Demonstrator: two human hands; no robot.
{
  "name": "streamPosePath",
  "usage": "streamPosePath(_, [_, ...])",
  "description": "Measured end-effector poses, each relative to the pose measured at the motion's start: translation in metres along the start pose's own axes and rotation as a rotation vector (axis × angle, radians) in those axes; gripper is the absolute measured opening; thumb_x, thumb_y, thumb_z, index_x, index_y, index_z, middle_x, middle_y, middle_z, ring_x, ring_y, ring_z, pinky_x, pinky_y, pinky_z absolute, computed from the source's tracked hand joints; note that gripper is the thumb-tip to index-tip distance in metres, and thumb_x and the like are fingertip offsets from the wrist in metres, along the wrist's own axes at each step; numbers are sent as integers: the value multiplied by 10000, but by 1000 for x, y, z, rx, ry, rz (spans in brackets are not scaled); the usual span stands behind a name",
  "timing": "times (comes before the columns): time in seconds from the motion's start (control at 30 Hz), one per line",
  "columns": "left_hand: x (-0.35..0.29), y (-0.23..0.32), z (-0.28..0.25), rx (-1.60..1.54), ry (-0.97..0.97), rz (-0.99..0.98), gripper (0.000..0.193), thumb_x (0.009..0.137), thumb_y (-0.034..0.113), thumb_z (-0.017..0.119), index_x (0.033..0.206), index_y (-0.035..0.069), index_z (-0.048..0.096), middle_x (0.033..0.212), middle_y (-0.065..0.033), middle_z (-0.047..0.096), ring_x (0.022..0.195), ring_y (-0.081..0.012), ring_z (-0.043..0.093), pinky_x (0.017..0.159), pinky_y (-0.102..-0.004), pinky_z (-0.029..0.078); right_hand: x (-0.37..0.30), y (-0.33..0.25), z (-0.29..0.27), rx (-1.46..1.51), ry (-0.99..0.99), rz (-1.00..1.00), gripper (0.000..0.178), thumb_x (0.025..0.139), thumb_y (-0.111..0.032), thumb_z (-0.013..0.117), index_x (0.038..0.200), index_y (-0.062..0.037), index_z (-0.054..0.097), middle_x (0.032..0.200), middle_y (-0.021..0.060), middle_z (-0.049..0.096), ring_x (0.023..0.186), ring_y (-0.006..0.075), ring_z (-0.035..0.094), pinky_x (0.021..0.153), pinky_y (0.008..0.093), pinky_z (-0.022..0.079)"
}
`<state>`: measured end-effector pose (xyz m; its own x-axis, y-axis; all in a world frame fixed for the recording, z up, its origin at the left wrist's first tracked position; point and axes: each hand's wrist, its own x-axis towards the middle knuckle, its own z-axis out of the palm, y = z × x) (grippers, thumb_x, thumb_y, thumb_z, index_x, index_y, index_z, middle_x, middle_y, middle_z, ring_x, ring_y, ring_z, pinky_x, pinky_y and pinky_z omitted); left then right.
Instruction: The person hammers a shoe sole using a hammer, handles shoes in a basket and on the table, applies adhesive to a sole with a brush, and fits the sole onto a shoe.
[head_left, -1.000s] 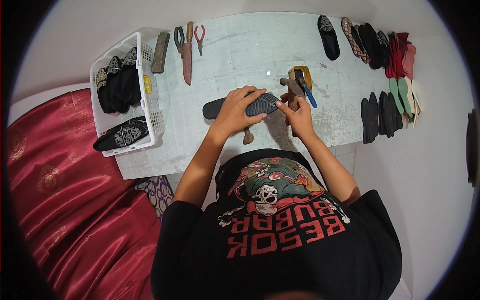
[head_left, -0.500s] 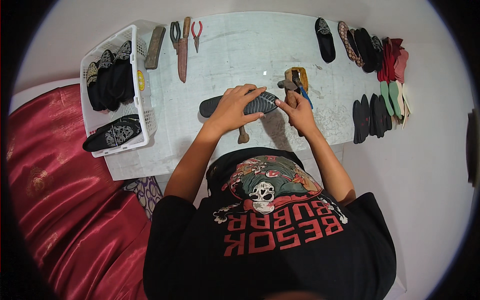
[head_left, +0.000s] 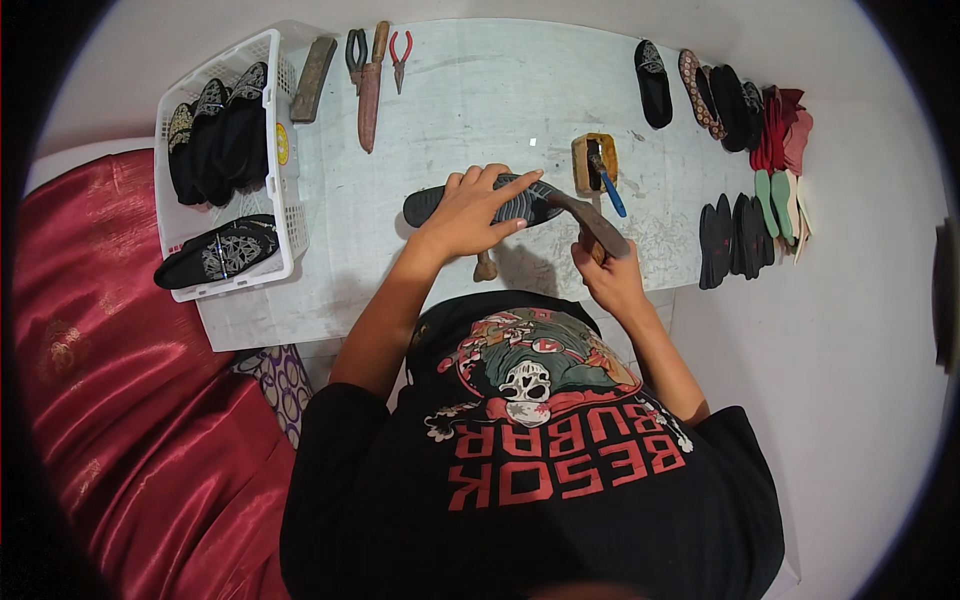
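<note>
A black shoe (head_left: pixel 424 206) lies sole up over the table, its ridged grey-black sole facing me. My left hand (head_left: pixel 465 218) grips it across the middle, fingers over the far edge and thumb along the near side. Below the shoe a worn knobbed piece (head_left: pixel 486 267) sticks out toward me; the rest of it is hidden. In my right hand (head_left: pixel 614 283) is a hammer (head_left: pixel 596 228), its fingers closed round the wooden handle. The hammer's long dark head reaches to the right end of the sole, and its tip appears to meet the sole there.
A yellowish tub (head_left: pixel 580 165) holds a blue-handled brush (head_left: pixel 612 195). At left, a white basket (head_left: pixel 285 190) contains several black shoes; a sharpening-stone-like block (head_left: pixel 314 80), sheathed knife (head_left: pixel 369 110), black-handled tool (head_left: pixel 355 55) and red pliers (head_left: pixel 399 62) lie nearby. Shoes, black soles (head_left: pixel 715 240) and coloured pieces line the right.
The hammer has swung from beside the tub down toward me, and its head is now at the sole's right end. My right hand has moved nearer me; my left stays on the shoe.
</note>
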<state>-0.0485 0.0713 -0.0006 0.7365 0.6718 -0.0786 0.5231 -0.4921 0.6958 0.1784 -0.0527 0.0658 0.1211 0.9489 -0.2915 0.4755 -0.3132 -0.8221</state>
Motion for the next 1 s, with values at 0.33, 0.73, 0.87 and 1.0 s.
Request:
streamPosePath(0.33, [2, 2, -6, -18, -91, -14, 731, 951, 333, 700, 1613, 345, 387, 1453, -140, 507, 1306, -322, 464, 1104, -475, 306, 9, 4, 6, -102, -167, 211, 190, 899, -147, 600, 937, 39, 591, 672, 62, 533, 635, 154, 472, 613, 361, 439])
streamPosePath(0.73, [-1, 0, -4, -18, -90, -11, 753, 941, 354, 713, 1615, 353, 377, 1482, -148, 498, 1344, -336, 458, 1117, -491, 314, 1, -14, 13, -161, -57, -3, 271, 858, -190, 624, 1000, 41, 615, 638, 190, 599, 559, 309, 589, 595, 426, 481])
streamPosePath(0.87, [-3, -5, -3, -54, -68, 16, 770, 924, 377, 726, 1612, 335, 383, 1491, -146, 495, 1354, -339, 454, 1122, -497, 308, 3, 13, 22, -243, -85, 97, 299, 844, -189, 624, 1041, 36, 637, 658, 208, 636, 594, 355, 646, 603, 453, 488])
streamPosePath(1.0, [-20, 0, 17, 189, 313, 82, 697, 898, 379, 759, 1543, 295, 510, 1423, -139, 520, 1307, -344, 460, 1107, -494, 308, 1, 3, 23, -237, -75, 131, 301, 844, -193, 625, 1031, 42, 638, 656, 203, 637, 594, 356, 645, 605, 460, 487])
